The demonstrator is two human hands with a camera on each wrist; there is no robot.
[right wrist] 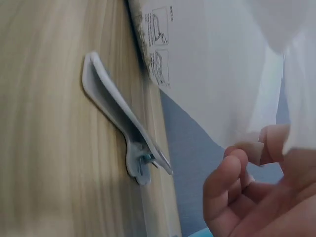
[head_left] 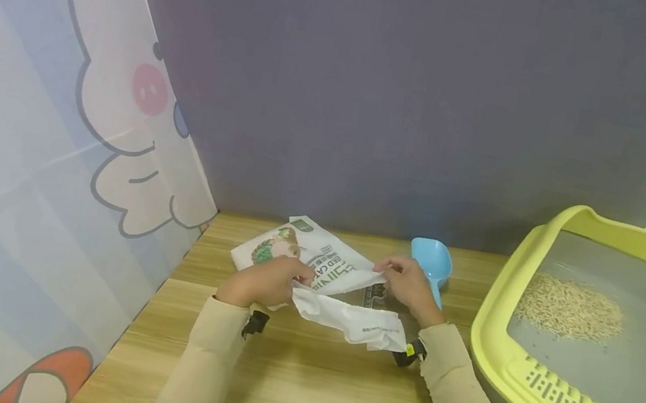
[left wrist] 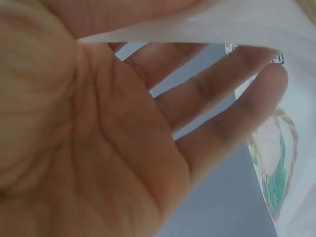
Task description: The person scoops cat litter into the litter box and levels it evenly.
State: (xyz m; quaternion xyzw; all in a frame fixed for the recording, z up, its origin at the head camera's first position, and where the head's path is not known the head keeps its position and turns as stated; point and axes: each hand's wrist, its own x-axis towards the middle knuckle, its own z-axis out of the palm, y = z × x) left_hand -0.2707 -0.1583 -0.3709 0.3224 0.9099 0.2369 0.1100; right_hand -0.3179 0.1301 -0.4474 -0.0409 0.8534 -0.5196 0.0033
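Note:
A white printed plastic bag [head_left: 332, 257] with a cat picture lies on the wooden table, its mouth spread between both hands. At the left side of the mouth, my left hand [head_left: 273, 280] holds the bag's edge. The left wrist view shows that edge running between the thumb and the outstretched fingers [left wrist: 227, 94]. My right hand [head_left: 411, 289] pinches the opposite corner of the mouth with thumb and fingertips [right wrist: 237, 158]. A white flap [head_left: 351, 318] of the bag droops toward me. What is inside the bag is mostly hidden.
A light blue scoop [head_left: 431, 257] lies behind my right hand. On the right stands a yellow-rimmed litter box [head_left: 500, 298] with a heap of tan pellets [head_left: 570, 310] in its grey pan. A pale bag clip [right wrist: 116, 108] lies on the table [right wrist: 44, 148] near the bag.

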